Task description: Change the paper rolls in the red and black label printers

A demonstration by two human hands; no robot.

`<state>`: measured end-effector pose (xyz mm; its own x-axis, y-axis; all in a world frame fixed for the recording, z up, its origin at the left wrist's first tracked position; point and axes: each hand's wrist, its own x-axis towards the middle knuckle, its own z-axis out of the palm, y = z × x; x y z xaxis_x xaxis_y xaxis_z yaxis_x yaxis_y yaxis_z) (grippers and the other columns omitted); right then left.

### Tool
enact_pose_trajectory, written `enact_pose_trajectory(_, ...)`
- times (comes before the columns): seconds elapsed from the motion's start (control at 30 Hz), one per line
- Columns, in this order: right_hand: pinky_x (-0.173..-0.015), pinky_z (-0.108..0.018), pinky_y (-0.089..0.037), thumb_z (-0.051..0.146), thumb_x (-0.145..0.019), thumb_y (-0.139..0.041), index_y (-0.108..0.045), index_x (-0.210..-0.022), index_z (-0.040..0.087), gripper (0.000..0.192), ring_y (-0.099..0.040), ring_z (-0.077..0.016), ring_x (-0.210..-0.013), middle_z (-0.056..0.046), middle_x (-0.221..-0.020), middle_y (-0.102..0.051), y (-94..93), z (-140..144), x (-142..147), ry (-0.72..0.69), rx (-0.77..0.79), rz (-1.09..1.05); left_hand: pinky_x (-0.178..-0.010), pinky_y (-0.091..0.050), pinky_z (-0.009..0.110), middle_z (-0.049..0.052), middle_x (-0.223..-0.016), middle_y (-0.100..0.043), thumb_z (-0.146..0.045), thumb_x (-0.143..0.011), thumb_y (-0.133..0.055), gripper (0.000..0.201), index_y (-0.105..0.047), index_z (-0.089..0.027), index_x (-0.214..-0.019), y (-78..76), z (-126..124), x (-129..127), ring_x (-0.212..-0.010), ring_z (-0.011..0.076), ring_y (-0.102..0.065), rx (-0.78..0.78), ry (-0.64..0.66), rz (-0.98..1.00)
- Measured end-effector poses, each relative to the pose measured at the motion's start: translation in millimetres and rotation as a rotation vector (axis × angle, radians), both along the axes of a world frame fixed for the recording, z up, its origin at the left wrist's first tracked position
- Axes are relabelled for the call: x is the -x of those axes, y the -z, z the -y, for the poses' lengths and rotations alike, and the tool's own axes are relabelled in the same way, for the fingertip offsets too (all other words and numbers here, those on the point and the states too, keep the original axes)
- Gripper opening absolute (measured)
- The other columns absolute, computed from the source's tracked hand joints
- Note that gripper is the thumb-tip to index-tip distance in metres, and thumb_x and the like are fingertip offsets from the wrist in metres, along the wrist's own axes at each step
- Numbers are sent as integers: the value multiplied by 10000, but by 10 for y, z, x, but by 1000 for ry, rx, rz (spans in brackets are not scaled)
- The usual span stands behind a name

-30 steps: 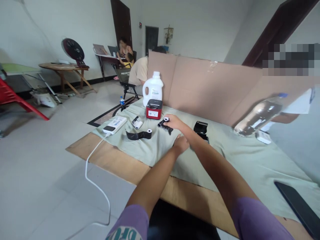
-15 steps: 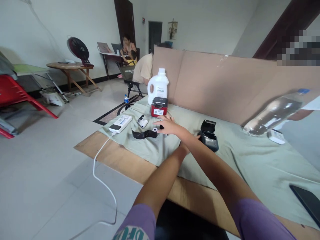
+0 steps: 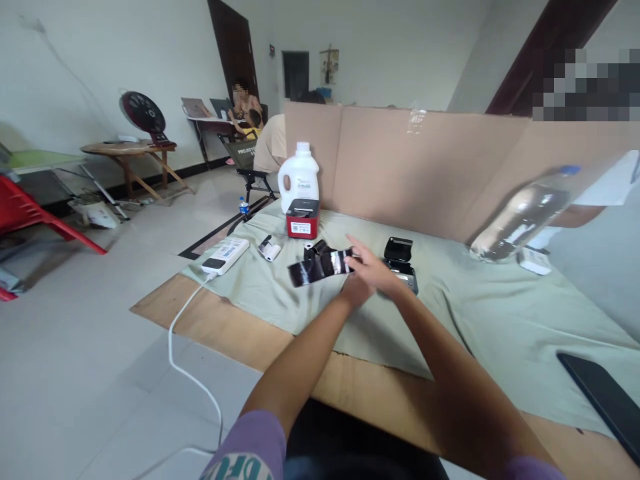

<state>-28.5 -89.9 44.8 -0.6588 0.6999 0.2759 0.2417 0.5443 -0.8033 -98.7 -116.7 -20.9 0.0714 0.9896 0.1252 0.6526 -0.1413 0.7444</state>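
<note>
A glossy black strip (image 3: 320, 268) slants over the cloth, its right end at the fingers of my right hand (image 3: 376, 270). That hand pinches the strip, with one finger pointing outward. Close below it, my left hand (image 3: 357, 291) is bent inward; its fingers are hidden behind the right hand. Behind the strip lies a dark coiled piece (image 3: 319, 249) with a small white core beside it. A small black device (image 3: 400, 263) stands right of my hands with its lid raised. Farther back is a red and black box-shaped device (image 3: 303, 220) bearing a white label.
A white power strip (image 3: 227, 255) with its cable and a small white object (image 3: 269, 248) lie left. A white jug (image 3: 301, 177) stands before the cardboard screen (image 3: 400, 173). A plastic bottle (image 3: 525, 213) leans at right, a black phone-like slab (image 3: 600, 393) nearer. People sit behind.
My right hand has moved from above the coil toward my left hand and now grips the strip. The strip is lifted and swung right. My left hand has drawn away from the black device.
</note>
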Motion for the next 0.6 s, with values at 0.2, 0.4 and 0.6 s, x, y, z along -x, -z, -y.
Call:
enact_pose_trajectory(0.2,-907,-389,-542,229,-871,-576,-716,-1124,146,302,-693,-246,-961,-108,-1060,-750,-171,-695,-1105,196,-117,203,-1245,-234,485,38,-1339,-673,-481,-919,-614,440,-644,-291,-1314,-128,112,-173,-1304,271,-559,-240,-246,-91)
enact_pose_trajectory(0.4,-999,-386,-488,125,-862,-573,-752,-1130,181,327,-677,-265,-1094,-99,-1173,-747,-36,-893,-1313,184,-282,378,-1216,-227,461,28,-1309,-689,-296,-934,-603,375,-631,-278,-1307,-161,157,-306,-1207,206,-607,-537,-120,-278)
enact_pose_trajectory(0.6,-1046,-357,-448,104,-917,-528,-717,-1222,154,362,-632,-258,-1182,-133,-1258,-699,127,-937,-1170,165,-272,502,-1102,-338,433,29,-1202,-727,-185,-927,-570,322,-705,-284,-1202,-85,122,-291,-1116,199,-632,-617,-19,-416)
